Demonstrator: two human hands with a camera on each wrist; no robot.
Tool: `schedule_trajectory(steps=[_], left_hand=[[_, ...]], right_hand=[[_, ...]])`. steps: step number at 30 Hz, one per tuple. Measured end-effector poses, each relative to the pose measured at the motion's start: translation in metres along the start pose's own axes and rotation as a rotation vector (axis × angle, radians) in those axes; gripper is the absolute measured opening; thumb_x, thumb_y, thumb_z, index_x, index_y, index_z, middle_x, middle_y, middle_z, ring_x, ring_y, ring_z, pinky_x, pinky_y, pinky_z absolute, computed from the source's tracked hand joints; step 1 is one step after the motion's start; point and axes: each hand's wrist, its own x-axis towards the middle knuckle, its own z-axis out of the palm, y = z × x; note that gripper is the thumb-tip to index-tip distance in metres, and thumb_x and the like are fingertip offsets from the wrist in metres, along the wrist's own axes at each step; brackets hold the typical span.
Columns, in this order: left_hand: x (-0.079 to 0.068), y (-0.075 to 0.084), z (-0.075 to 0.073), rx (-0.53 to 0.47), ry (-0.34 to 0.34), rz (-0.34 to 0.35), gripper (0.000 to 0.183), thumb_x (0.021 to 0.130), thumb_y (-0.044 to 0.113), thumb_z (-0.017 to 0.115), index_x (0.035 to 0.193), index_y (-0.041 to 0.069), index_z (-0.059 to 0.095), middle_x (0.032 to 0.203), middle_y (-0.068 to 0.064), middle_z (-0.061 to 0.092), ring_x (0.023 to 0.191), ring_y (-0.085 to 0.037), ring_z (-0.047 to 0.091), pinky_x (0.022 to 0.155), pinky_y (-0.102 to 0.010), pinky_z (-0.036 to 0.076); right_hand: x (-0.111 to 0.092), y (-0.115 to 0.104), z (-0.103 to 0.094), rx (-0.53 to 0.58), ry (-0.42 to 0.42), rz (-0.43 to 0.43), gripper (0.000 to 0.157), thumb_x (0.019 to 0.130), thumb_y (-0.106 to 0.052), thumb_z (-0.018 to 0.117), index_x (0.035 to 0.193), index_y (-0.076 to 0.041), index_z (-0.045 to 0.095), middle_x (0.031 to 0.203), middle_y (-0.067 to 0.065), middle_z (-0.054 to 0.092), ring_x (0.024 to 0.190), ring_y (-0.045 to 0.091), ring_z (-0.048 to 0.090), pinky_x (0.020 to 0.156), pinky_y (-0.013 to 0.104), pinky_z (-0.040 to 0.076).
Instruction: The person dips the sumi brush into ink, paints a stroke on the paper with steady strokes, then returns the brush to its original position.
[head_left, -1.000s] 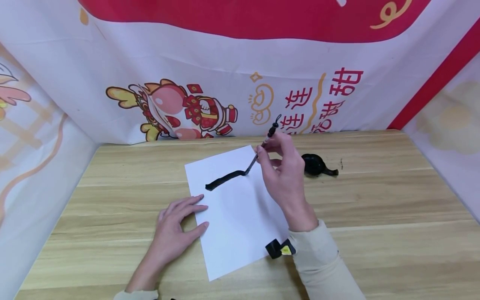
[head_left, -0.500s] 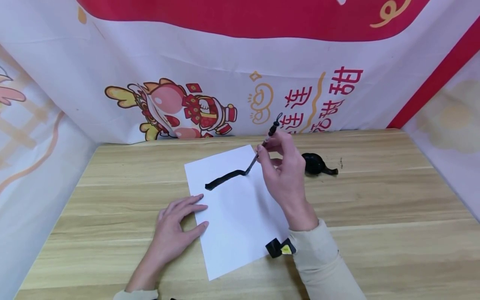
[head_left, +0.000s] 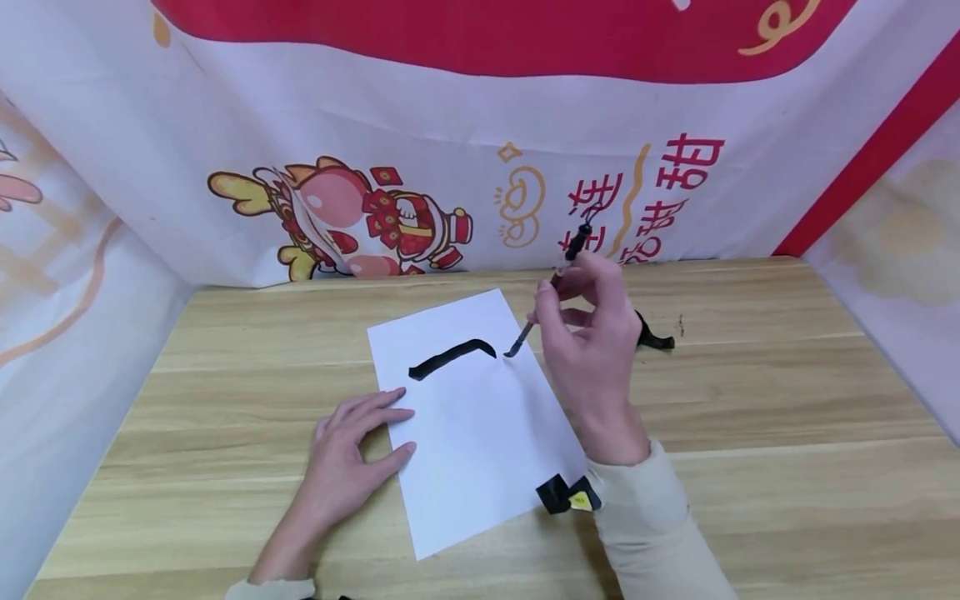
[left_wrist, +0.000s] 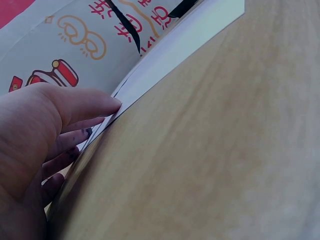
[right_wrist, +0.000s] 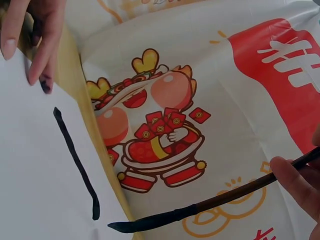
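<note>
My right hand (head_left: 596, 350) pinches an ink brush (head_left: 526, 334) by its dark handle, thumb against fingers. Its black-wet bristles point down at the white sheet of paper (head_left: 472, 450), just right of a thick black stroke (head_left: 448, 358). In the right wrist view, the brush (right_wrist: 225, 197) tip shows apart from the end of the stroke (right_wrist: 76, 165). My left hand (head_left: 352, 454) rests with spread fingers on the paper's left edge. In the left wrist view, the thumb (left_wrist: 90, 104) lies on the sheet, and dark smudges mark some fingertips.
A black object with a narrow spout-like end (head_left: 656, 337) lies behind my right hand, mostly hidden. Small dark marks (head_left: 681, 323) are on the wooden table (head_left: 750, 400). A black item (head_left: 553, 493) with a yellow label sits at my right sleeve. Printed cloth (head_left: 300, 100) encloses the back and sides.
The right hand has moved right with the brush, its tip leaving the stroke. The stroke's right end now bends downward. The black object is more covered; the left hand stays put.
</note>
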Motion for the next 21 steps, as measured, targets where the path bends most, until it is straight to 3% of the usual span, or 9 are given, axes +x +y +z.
schedule_trajectory(steps=[7,21], left_hand=[[-0.0009,-0.0013,0.0009,0.005,0.005,0.003,0.039,0.086,0.022,0.09,0.123,0.025,0.079,0.154,0.001,0.065,0.142,-0.029,0.053,0.111,-0.054,0.026],[-0.0014,-0.0011,0.0011,0.0,0.009,0.003,0.04,0.085,0.02,0.09,0.123,0.025,0.079,0.154,0.001,0.066,0.142,-0.029,0.053,0.115,-0.058,0.024]], right_hand=[[-0.0007,0.0005,0.0012,-0.002,0.0,-0.007,0.026,0.102,-0.002,0.068,0.126,-0.001,0.059,0.099,0.016,0.072,0.081,0.022,0.076,0.07,0.014,0.059],[-0.0003,-0.0005,0.0002,0.003,-0.03,-0.004,0.027,0.102,-0.003,0.069,0.126,0.0,0.058,0.1,0.015,0.072,0.083,0.021,0.076,0.068,0.016,0.059]])
